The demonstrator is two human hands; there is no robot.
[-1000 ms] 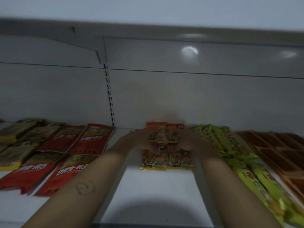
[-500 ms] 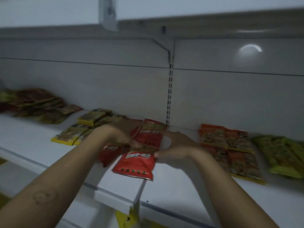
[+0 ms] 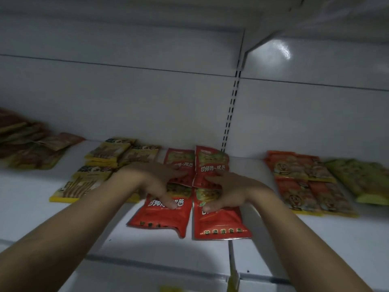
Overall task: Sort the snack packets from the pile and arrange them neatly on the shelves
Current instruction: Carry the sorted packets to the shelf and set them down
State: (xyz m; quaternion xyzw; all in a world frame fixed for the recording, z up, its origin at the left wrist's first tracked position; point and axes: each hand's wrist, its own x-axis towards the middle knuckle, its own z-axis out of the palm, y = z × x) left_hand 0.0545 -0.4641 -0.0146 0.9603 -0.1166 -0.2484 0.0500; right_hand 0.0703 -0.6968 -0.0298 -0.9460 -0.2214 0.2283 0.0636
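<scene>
On the white shelf (image 3: 294, 239), in the head view, we see four red packets (image 3: 219, 224) laid flat in a two-by-two block, their edges nearly touching. The left hand (image 3: 151, 180) lies spread and flat across the left pair, its thumb pressing the near one. The right hand (image 3: 229, 190) spreads likewise over the right pair. Neither grips anything. We judge the flat fingers are squaring the block so its rows line up. The shelf holds sorted groups: yellow packets (image 3: 105, 157) just left, orange packets (image 3: 303, 182) to the right, green packets (image 3: 362, 180) beyond them, and a loose pile (image 3: 27, 148) at far left.
</scene>
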